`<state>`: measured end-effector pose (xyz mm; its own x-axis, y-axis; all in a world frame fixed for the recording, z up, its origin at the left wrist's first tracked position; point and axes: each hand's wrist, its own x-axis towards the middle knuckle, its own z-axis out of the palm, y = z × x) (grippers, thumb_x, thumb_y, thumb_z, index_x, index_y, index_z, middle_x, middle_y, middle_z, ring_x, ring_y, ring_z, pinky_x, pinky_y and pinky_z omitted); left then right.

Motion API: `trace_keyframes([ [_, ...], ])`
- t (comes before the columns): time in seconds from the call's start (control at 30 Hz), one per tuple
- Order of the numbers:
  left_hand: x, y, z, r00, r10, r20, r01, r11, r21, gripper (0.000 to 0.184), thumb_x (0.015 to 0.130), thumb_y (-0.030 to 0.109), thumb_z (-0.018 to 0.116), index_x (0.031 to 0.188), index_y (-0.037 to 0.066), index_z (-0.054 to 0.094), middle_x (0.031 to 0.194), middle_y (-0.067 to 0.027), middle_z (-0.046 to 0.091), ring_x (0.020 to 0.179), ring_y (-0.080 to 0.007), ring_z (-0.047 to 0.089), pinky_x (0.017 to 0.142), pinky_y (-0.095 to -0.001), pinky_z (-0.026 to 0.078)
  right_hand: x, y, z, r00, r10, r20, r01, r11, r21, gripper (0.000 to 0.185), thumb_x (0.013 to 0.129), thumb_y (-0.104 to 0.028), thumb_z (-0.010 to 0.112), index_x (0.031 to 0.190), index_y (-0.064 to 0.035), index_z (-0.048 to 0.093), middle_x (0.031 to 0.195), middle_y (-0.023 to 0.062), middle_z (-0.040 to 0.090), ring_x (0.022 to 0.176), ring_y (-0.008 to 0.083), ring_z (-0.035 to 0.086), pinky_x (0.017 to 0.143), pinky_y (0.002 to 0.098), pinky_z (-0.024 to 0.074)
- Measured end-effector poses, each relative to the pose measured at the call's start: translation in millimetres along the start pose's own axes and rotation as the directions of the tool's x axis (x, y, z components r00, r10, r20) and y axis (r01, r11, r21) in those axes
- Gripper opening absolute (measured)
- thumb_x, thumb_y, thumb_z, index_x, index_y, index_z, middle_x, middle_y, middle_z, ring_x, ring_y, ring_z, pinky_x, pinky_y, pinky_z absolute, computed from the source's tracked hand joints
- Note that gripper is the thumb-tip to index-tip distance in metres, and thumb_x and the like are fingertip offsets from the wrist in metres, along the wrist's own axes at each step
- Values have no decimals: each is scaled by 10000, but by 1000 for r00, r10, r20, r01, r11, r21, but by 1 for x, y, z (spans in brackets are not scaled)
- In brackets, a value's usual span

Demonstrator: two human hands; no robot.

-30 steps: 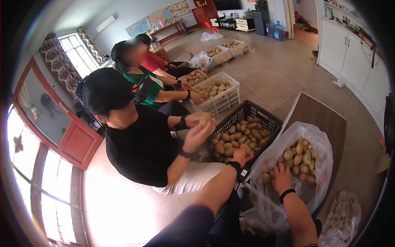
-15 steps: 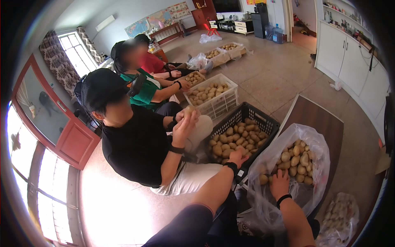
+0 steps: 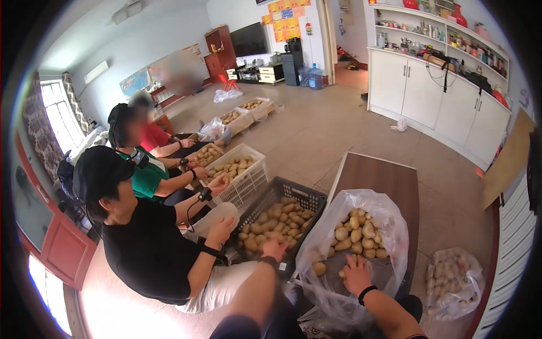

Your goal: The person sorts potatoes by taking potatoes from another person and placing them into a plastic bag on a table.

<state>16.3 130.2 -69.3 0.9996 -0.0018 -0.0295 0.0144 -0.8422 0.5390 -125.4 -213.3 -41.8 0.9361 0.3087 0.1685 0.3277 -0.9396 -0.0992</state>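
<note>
Head view: at the left of the frame, a person in black point(image 3: 149, 248) sits with both hands raised beside the black crate point(image 3: 311, 198). Behind, a person in green point(image 3: 148, 178) reaches toward the white crate point(image 3: 251, 186) of potatoes. At the centre, the left hand point(image 3: 275, 249) reaches into the black crate, over its potatoes point(image 3: 282, 217); whether its fingers are closed on one, I cannot tell. Right of it, the right hand point(image 3: 357, 275) lies in the clear bag point(image 3: 397, 226), fingers apart, a small potato point(image 3: 342, 273) at the fingertips. More potatoes lie above it in the bag, on the brown table point(image 3: 384, 172). At lower right, a second bag point(image 3: 454, 282) rests on the floor point(image 3: 316, 127).
</note>
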Motion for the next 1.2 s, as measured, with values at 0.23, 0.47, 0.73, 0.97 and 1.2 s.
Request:
trace_keyframes([
  [0.23, 1, 27, -6, 899, -325, 293, 298, -34, -954, 409, 958, 226, 508, 1274, -21, 426, 1252, -193, 505, 999, -330, 572, 828, -458, 528, -12, 1, -15, 999, 22, -30, -16, 980, 199, 346, 709, -165, 719, 1036, -77, 647, 1405, 108, 429, 1288, 448, 391, 1036, 525, 367],
  [0.47, -20, 70, -26, 895, -356, 268, 293, 15, -956, 277, 938, 237, 532, 1149, 56, 536, 980, -55, 554, 774, -203, 606, 638, -366, 545, -25, 4, -9, 1000, 2, 27, -9, 964, 265, 489, 644, -137, 778, 1093, -44, 608, 1400, 120, 437, 1296, 377, 398, 1014, 477, 405],
  [0.73, -33, 84, -33, 905, -319, 282, 315, 57, -947, 307, 931, 250, 556, 1174, 63, 539, 936, -52, 568, 717, -200, 620, 588, -333, 531, -25, -2, -17, 1000, 7, -29, 4, 928, 373, 515, 694, -106, 753, 1158, -1, 555, 1251, 187, 539, 1197, 391, 479, 970, 469, 425],
  [0.97, -37, 107, -30, 915, -166, 367, 391, 145, -909, 240, 920, 262, 587, 1071, 81, 545, 929, -67, 573, 769, -224, 633, 647, -364, 526, -5, -3, -4, 926, 377, -6, -257, 642, 722, 429, 810, -218, 730, 1120, 5, 535, 984, 162, 637, 914, 346, 624, 815, 417, 488],
  [1.2, -47, 120, -34, 874, -40, 485, 469, 335, -818, 335, 925, 302, 604, 1129, 47, 532, 1010, -91, 587, 850, -247, 649, 701, -360, 535, 14, -34, -3, 807, 453, 378, -449, 56, 892, 372, 836, -265, 711, 1075, -10, 584, 821, 13, 600, 679, 88, 543, 596, 261, 445],
])
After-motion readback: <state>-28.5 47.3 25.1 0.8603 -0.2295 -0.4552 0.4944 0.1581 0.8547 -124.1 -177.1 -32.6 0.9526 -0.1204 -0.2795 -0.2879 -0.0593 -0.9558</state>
